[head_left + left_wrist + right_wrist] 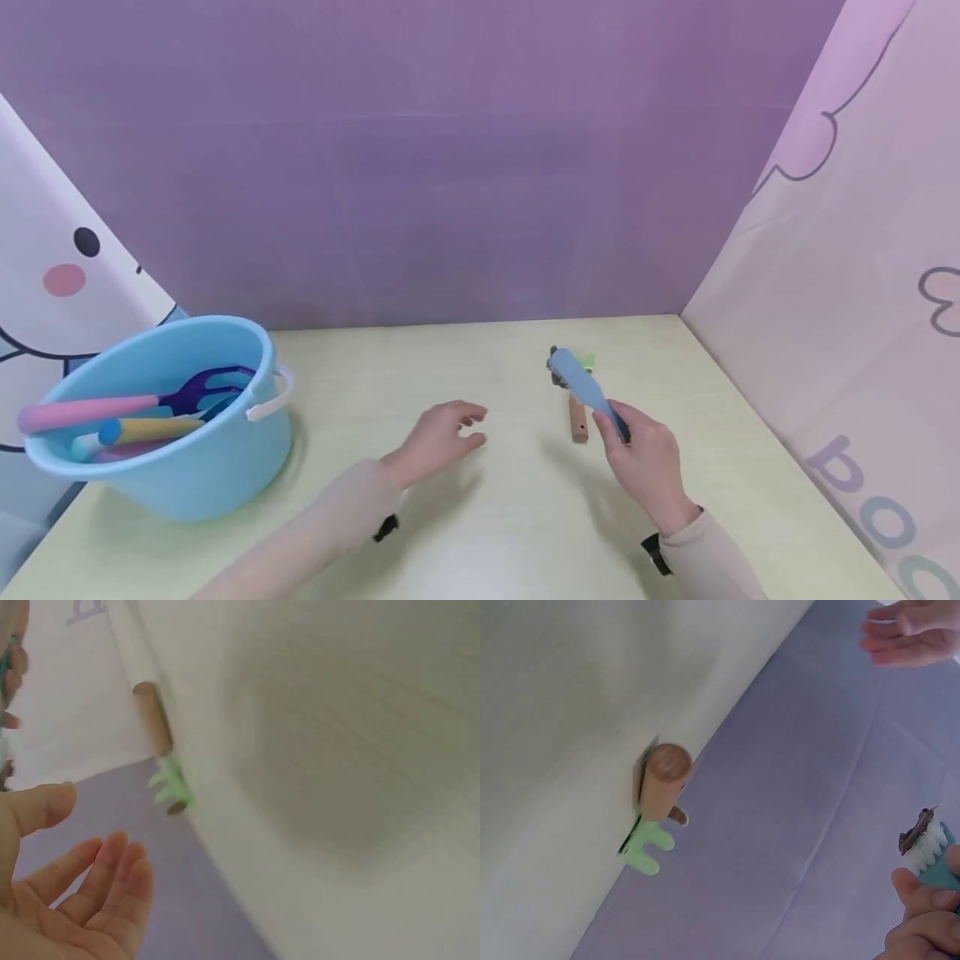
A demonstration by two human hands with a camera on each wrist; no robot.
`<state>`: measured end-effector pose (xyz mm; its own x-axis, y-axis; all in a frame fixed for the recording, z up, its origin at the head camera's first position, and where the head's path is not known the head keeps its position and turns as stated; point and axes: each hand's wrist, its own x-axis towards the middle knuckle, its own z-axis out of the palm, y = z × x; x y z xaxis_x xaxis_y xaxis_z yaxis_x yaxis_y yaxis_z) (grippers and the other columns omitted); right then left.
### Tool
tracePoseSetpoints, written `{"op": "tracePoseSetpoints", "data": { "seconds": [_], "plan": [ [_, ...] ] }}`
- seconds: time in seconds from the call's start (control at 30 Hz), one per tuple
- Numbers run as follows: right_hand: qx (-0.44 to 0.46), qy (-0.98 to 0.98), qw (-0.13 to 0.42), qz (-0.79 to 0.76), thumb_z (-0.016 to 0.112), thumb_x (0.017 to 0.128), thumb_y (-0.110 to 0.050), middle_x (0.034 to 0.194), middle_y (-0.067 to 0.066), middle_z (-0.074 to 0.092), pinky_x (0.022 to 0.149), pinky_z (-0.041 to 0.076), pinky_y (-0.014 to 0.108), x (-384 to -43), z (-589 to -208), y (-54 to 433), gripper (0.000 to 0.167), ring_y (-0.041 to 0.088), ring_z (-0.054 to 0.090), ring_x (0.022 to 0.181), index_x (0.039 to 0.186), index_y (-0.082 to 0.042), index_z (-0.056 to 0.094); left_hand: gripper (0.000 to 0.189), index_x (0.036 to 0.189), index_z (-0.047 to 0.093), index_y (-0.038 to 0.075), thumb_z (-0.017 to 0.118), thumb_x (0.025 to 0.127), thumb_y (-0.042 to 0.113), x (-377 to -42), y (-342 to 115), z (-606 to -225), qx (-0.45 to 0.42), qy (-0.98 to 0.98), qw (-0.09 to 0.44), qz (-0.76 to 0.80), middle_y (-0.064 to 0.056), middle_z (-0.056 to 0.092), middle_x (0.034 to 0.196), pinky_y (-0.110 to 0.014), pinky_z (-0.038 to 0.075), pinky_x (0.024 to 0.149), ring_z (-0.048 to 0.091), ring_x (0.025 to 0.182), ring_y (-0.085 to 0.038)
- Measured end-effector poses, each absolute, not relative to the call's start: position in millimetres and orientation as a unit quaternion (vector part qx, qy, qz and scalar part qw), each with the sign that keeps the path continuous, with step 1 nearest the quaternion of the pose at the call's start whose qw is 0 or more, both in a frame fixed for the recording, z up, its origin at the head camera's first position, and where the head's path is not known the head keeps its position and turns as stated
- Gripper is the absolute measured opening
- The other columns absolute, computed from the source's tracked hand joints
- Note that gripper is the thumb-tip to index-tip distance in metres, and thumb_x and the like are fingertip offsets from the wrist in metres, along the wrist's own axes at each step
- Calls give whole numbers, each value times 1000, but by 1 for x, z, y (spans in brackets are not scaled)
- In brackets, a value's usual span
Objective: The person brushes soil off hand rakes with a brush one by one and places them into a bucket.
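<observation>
My right hand (647,462) grips a blue brush (581,383) by its handle, raised over the table. In the right wrist view the brush (939,866) shows white bristles, with a ragged brown scrap (917,831) at their tips. Below it on the table lies a small hand rake with a wooden handle (578,419) and light green tines (646,847). A brown piece (678,815) shows beside the tines. My left hand (438,440) hovers over the middle of the table, holding nothing, its fingers loosely bent and thumb apart.
On the left stands a light blue bucket (217,475) with a white handle (272,398). Inside lie a purple fork with a pink handle (90,412), a yellow handle with a blue end (153,430) and other tools. A purple backdrop (480,167) rises behind the table.
</observation>
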<state>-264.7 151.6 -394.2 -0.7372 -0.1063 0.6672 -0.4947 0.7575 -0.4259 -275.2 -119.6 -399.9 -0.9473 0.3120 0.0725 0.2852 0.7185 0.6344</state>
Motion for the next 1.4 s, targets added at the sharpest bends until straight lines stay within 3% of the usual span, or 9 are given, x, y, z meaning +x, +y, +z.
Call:
{"op": "tracePoseSetpoints", "data": {
  "seconds": [0.2, 0.37, 0.47, 0.6, 0.7, 0.8, 0.93, 1.03, 1.4],
  "plan": [
    [146, -885, 326, 299, 66, 80, -7, 67, 11, 65, 47, 43, 27, -267, -397, 169, 18, 11, 51, 51, 92, 6, 67, 46, 123, 56, 5, 66, 82, 24, -315, -65, -422, 133, 915, 73, 374, -9, 61, 118, -35, 48, 87, 59, 103, -23],
    [110, -893, 321, 295, 65, 82, -9, 65, 12, 64, 47, 41, 28, -264, -397, 193, 20, 12, 49, 50, 94, 6, 67, 47, 123, 56, 5, 68, 81, 23, -334, -15, -427, 101, 916, 98, 375, -9, 60, 119, -33, 46, 90, 58, 106, -23],
    [85, -898, 321, 287, 64, 83, -11, 66, 14, 65, 46, 39, 28, -262, -397, 210, 21, 14, 49, 50, 95, 6, 67, 43, 115, 59, 3, 68, 80, 26, -342, 10, -429, 86, 925, 101, 356, -7, 63, 109, -30, 47, 84, 58, 97, -20],
    [43, -907, 314, 277, 62, 84, -15, 68, 17, 65, 46, 38, 32, -257, -399, 230, 23, 22, 53, 51, 97, 4, 67, 27, 89, 61, 8, 68, 79, 32, -351, 37, -432, 59, 932, 111, 339, -1, 61, 81, -24, 43, 65, 52, 72, -13],
    [14, -910, 307, 277, 60, 85, -16, 75, 22, 67, 50, 42, 42, -251, -401, 242, 25, 35, 60, 60, 99, 4, 66, 26, 68, 60, 15, 67, 79, 37, -355, 53, -434, 51, 940, 114, 317, 4, 60, 67, -22, 43, 62, 50, 64, -10],
    [-3, -914, 296, 278, 59, 87, -18, 82, 25, 67, 55, 43, 50, -247, -404, 251, 27, 44, 62, 71, 101, 4, 66, 36, 56, 63, 16, 66, 78, 44, -357, 65, -436, 43, 956, 98, 272, -1, 62, 75, -22, 45, 70, 53, 72, -12],
    [-18, -919, 280, 275, 57, 88, -20, 85, 27, 66, 56, 42, 51, -243, -407, 257, 30, 46, 61, 73, 103, 5, 64, 40, 81, 68, 7, 67, 76, 46, -357, 74, -442, 14, 975, 58, 215, -7, 54, 94, -24, 46, 75, 51, 87, -18],
    [-24, -921, 276, 273, 57, 88, -20, 85, 28, 66, 57, 42, 51, -241, -409, 259, 30, 47, 61, 74, 104, 5, 64, 44, 99, 61, 6, 69, 74, 43, -358, 76, -447, -3, 980, 40, 195, -6, 51, 94, -22, 46, 70, 51, 87, -18],
    [-25, -915, 293, 275, 58, 87, -17, 84, 28, 66, 61, 44, 54, -238, -409, 260, 29, 47, 62, 75, 102, 6, 65, 44, 100, 61, 6, 69, 75, 41, -359, 76, -449, -8, 983, 36, 179, -7, 55, 91, -22, 48, 70, 56, 84, -18]
  ]
}}
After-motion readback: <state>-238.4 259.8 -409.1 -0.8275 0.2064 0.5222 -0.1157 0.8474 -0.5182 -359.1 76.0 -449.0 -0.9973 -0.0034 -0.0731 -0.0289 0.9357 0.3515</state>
